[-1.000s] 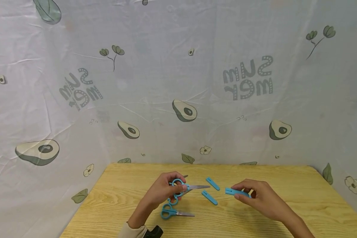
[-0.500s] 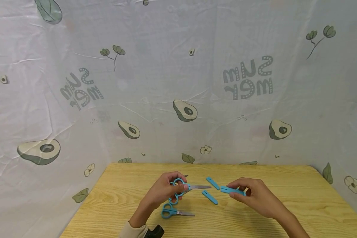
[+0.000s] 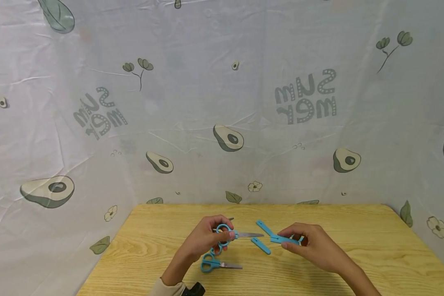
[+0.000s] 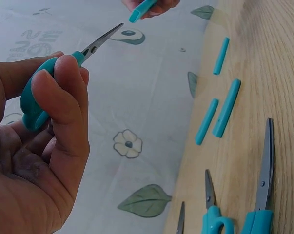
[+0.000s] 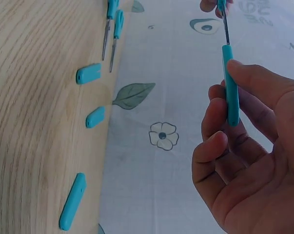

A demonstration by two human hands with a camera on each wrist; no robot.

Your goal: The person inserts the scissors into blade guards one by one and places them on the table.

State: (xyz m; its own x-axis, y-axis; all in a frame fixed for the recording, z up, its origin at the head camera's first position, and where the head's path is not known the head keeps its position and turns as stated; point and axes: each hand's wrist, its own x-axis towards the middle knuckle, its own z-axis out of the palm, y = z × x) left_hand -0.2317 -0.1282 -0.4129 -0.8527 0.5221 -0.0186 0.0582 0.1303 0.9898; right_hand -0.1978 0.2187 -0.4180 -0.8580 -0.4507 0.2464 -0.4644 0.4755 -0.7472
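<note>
While gripping scissors [image 3: 249, 235] by the handles [image 4: 31, 101] in the left hand [image 3: 207, 241], pinching a cap [image 3: 278, 239] between thumb and fingers of the right hand [image 3: 312, 245], just beside the blade tip [image 3: 261, 235] but with a gap in the left wrist view. Holding both above the table [image 3: 151, 230], near three loose caps [image 4: 227, 108] and other scissors [image 3: 219, 264].

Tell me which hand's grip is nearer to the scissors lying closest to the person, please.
Left. In the head view, the left grip, on other scissors, appears just above these scissors; the right grip, on a cover, is farther off to the right.
</note>
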